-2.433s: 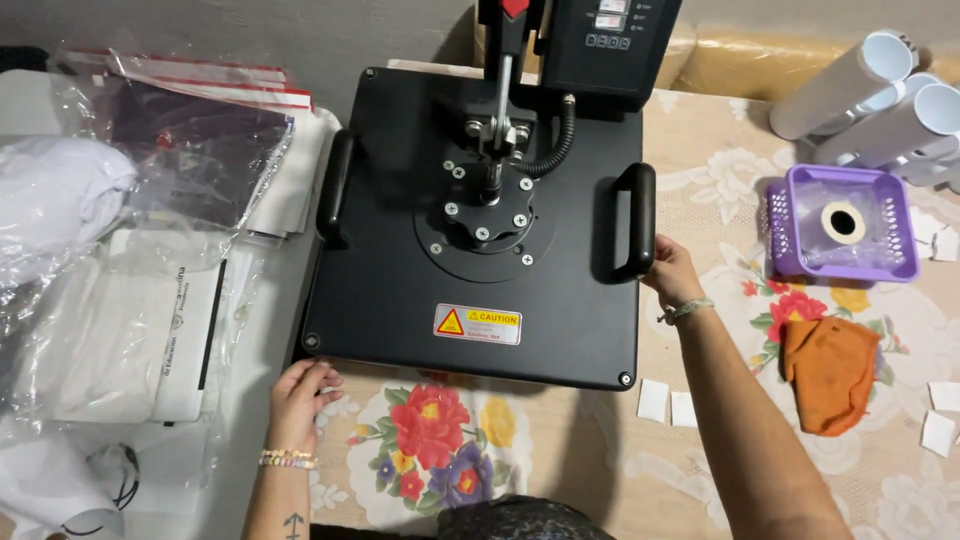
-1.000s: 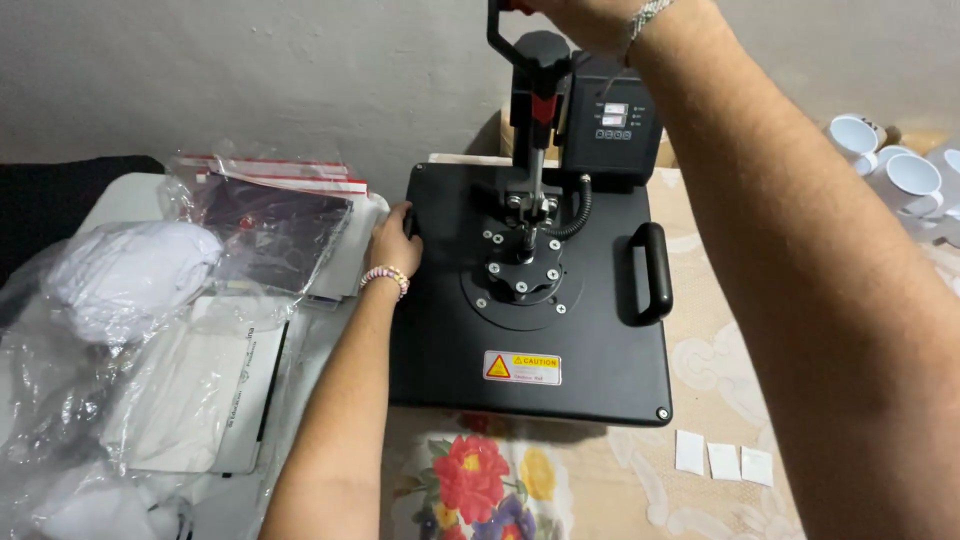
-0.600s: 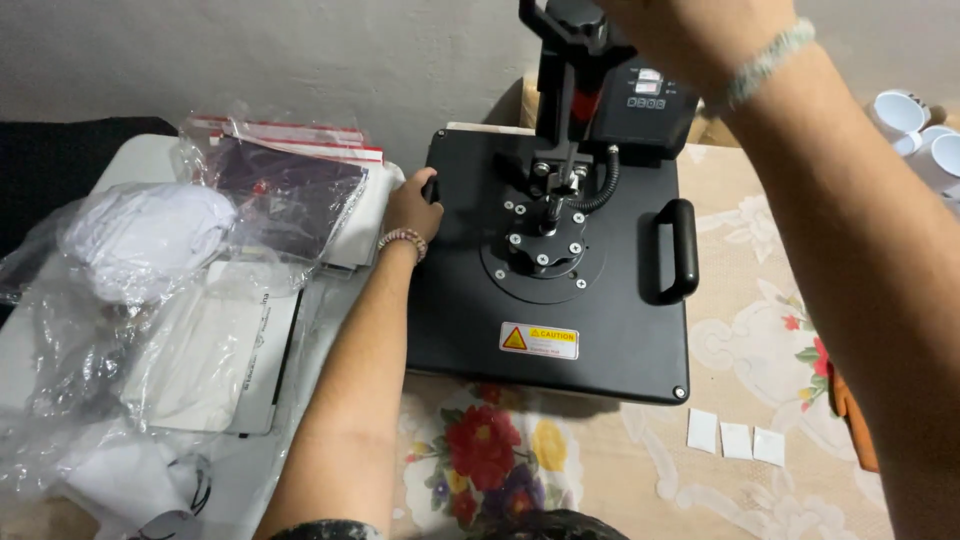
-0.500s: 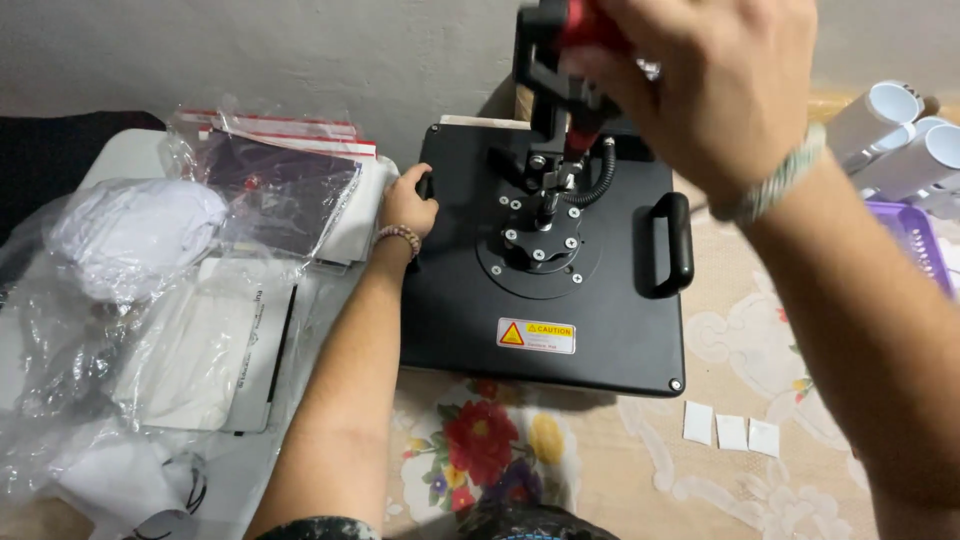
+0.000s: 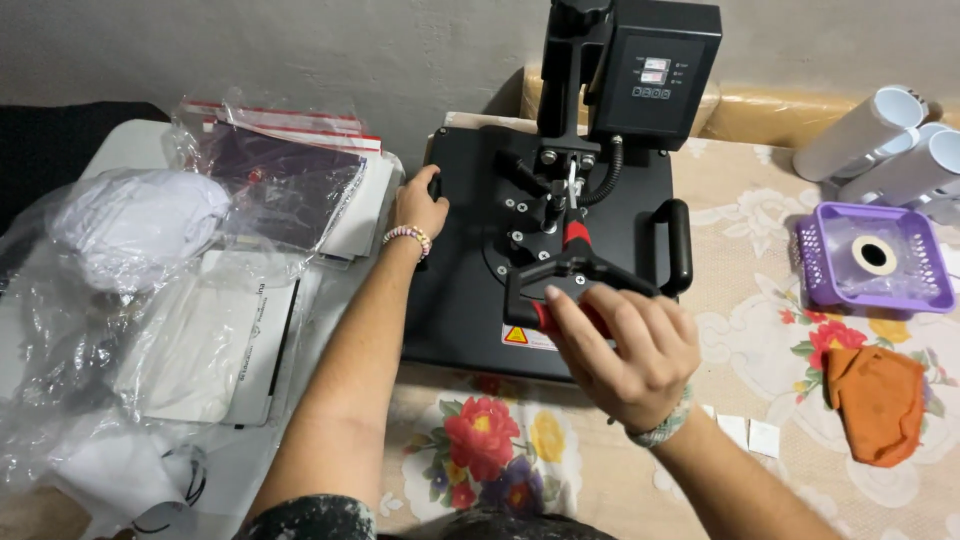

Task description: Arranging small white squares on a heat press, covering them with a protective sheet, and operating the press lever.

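A person works a black heat press (image 5: 545, 250) that sits at the back-centre of a table w/ a floral cloth (image 5: 500, 455), near the grey wall. The right hand (image 5: 625, 345) is wrapped shut around the red-gripped lever handle (image 5: 560, 315), which lies low over the top plate; the left hand (image 5: 418, 208) clasps the plate's left side handle. By the look of it, the press is closed or nearly so; no garment shows under the plate, so whether pressing is done can't be told. Along the table's left edge: bagged white fabric (image 5: 135, 215) & clear-sleeved sheets (image 5: 280, 185). At the right edge: a purple basket (image 5: 870, 260), white mugs (image 5: 890, 140), an orange cloth (image 5: 878, 400).
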